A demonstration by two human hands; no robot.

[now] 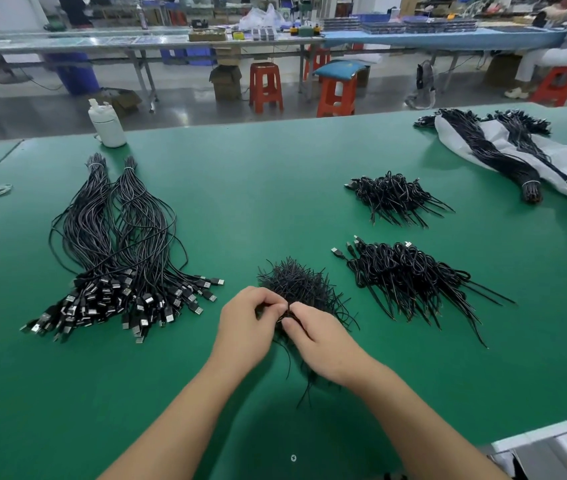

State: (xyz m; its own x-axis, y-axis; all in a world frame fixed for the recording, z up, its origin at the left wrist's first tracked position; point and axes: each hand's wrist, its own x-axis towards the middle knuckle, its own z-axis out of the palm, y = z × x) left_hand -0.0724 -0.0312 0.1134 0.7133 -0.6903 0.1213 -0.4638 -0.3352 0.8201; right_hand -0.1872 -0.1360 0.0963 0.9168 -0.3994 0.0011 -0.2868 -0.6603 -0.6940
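My left hand (245, 327) and my right hand (320, 341) meet at the middle of the green table (275, 188), fingertips together. Both pinch a coiled black cable (287, 315), whose loose end trails down between my wrists. Just behind my fingers lies a heap of short black twist ties (296, 282). Two long bundles of black USB cables (119, 254) lie to the left, plugs fanned toward me. Two piles of coiled, tied cables sit to the right, one near (410, 275) and one farther (393, 195).
A white plastic bottle (106, 124) stands at the far left edge. More cable bundles lie on a white bag (503, 150) at the far right. A small ring of rubber bands (1, 189) sits at the left. Red stools and workbenches stand beyond the table.
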